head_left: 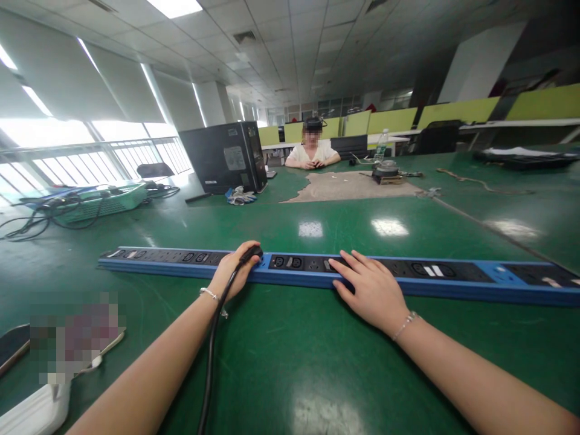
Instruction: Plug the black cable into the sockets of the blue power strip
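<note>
A long blue power strip (294, 277) with black socket panels lies across the green table. My left hand (233, 270) is closed around the black plug (251, 254) of a cable, at the strip just left of its middle. From the plug the black cable (209, 368) runs down toward the bottom edge, past my left wrist. Whether the plug sits in a socket cannot be made out. My right hand (371, 289) rests on the strip right of its middle, fingers spread over the sockets and the thumb at the front edge.
A black computer case (222, 158) stands at the back left, with gloves (240, 196) beside it. Further left is a green basket (104, 205) with cables. A person (312, 151) sits across the table. A white object (38, 411) lies at the lower left.
</note>
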